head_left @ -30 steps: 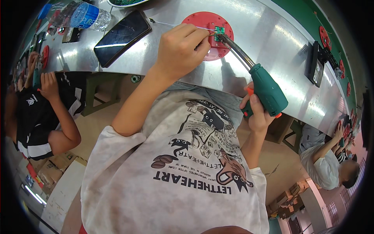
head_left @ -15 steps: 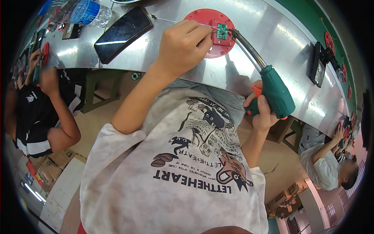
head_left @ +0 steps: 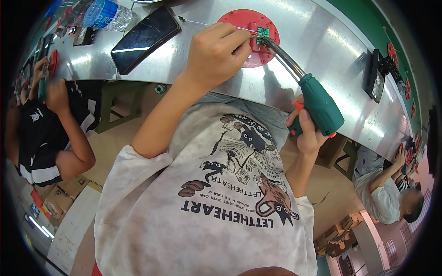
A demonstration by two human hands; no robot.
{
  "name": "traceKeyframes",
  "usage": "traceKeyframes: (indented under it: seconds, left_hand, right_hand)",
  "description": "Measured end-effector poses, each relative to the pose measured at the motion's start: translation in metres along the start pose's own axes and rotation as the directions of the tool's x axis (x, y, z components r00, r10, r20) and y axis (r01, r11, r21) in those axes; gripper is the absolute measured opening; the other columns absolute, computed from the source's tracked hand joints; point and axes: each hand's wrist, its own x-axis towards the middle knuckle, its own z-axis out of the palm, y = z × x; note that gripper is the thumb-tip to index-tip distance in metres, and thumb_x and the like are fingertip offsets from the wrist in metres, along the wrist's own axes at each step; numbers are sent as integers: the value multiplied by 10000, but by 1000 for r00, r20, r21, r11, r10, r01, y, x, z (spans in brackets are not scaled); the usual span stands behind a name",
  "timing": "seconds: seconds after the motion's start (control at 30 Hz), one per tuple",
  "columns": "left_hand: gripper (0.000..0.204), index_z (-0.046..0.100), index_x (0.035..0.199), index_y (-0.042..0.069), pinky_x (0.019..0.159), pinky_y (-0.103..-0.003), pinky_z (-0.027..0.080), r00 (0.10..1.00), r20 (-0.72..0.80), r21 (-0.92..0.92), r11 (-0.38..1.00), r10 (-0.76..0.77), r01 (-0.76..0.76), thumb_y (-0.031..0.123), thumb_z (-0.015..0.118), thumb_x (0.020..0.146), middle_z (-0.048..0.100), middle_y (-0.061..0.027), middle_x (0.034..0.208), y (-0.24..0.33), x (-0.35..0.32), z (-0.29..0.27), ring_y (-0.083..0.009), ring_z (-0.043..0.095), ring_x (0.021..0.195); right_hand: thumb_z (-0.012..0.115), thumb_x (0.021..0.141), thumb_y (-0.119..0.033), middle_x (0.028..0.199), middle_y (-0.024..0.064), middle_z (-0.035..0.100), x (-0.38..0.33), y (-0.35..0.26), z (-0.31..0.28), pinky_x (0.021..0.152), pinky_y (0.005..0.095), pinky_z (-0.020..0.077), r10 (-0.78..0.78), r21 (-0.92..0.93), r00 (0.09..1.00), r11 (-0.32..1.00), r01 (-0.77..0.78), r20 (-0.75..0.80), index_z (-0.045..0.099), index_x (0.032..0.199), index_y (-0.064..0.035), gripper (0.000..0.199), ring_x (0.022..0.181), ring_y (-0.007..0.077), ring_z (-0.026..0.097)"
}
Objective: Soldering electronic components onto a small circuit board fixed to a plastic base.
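- Metal workbench, carrying a dark phone and a plastic bottle at left.
- Red disc, lying flat on the bench, with a green circuit board on its raised part.
- Left hand: thumb and fingers pinched together on thin wires beside the board.
- Right hand: closed round a green soldering gun, its tip at the board; contact is too small to tell.

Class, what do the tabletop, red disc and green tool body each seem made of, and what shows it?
Tabletop: apparently bare metal, satin finish, from its silvery, streaked reflections. Red disc: probably moulded plastic, given its even colour and soft sheen. Green tool body: likely plastic, fairly matt, smoothly curved.
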Motion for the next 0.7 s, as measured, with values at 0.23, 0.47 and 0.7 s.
traceKeyframes:
  seconds: [0.23, 0.47, 0.7]
  left_hand:
    - [104, 721, 843, 41, 572, -336, 522, 1000, -13, -6, 1000, -11, 11, 28, 706, 741, 650, -76, 727, 2, -4, -1, -234, 633, 627]
    - [93, 711, 835, 51, 603, -368, 523, 1000, -10, -36, 999, -21, 21, 45, 700, 743, 643, -84, 739, 4, 4, 7, -267, 632, 660]
    - [144, 723, 920, 0, 647, -351, 545, 993, 85, -7, 996, -84, 85, -60, 703, 790, 704, -136, 882, 15, 11, -7, -286, 689, 772]
  right_hand:
    - [586, 907, -91, 975, 180, 648, 1, -7, -3, 511, 290, 479, 111, 46, 994, 993, -112, 18, 559, 1244, 90, 383, 556, 198, 607]
    - [595, 912, -122, 1013, 209, 664, 7, 2, -9, 508, 307, 502, -84, 160, 981, 981, 113, -175, 543, 1267, 103, 423, 533, 207, 604]
    - [611, 932, -112, 879, 158, 677, 21, 11, -18, 474, 308, 492, 84, 410, 948, 910, 52, -307, 597, 1146, 59, 274, 501, 196, 611]
